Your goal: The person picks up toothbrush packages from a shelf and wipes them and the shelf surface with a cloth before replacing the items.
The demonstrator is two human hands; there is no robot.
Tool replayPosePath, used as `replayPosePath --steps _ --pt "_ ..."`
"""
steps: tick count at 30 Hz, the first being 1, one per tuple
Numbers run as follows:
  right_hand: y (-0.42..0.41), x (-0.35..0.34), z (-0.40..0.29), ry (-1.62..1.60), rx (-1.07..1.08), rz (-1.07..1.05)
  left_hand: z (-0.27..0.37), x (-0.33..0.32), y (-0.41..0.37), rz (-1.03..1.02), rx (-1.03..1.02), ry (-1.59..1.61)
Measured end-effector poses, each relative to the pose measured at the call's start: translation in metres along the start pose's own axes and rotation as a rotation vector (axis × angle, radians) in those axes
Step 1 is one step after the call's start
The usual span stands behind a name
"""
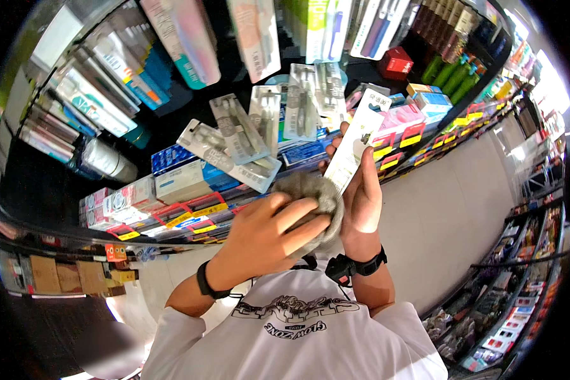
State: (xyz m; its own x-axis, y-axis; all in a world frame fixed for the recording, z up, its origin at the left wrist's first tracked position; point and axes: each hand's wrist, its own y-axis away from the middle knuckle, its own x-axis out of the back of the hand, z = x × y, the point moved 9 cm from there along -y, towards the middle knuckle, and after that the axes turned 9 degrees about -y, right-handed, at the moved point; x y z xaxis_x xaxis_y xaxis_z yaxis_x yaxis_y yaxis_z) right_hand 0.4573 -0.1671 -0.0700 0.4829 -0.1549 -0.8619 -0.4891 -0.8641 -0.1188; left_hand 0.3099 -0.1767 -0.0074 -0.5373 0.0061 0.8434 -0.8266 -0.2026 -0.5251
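My left hand is pressed, palm down, over a bunched grey cloth, its fingers curled into the fabric. In my right hand is a long white toothbrush pack, pinched between the thumb on the right and the fingers behind it. The cloth covers the pack's lower end. Just beyond my hands, several clear toothbrush packs lie loosely overlapping on top of boxes at the shelf front. One pack slants out toward my left hand.
Toothbrush packs hang from the shelf above. Toothpaste boxes line its front edge, over yellow price tags. Pink boxes stand to the right. An aisle floor separates this shelf from another stocked rack. Cardboard boxes sit at far left.
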Motion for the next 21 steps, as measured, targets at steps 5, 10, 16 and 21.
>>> replayPosePath --steps 5,10,16,21 --pt "0.017 0.014 0.002 0.183 -0.019 -0.030 -0.017 0.065 -0.037 0.400 0.065 -0.020" --pt "0.029 0.018 0.011 -0.186 -0.117 0.036 0.007 0.011 -0.052 0.289 -0.015 -0.004" --pt "0.002 0.069 -0.062 -0.327 0.058 0.065 0.019 -0.034 -0.007 -0.195 -0.041 0.106" --pt "-0.031 0.129 -0.120 -0.047 0.105 0.332 -0.015 -0.005 0.011 -0.012 0.102 0.060"
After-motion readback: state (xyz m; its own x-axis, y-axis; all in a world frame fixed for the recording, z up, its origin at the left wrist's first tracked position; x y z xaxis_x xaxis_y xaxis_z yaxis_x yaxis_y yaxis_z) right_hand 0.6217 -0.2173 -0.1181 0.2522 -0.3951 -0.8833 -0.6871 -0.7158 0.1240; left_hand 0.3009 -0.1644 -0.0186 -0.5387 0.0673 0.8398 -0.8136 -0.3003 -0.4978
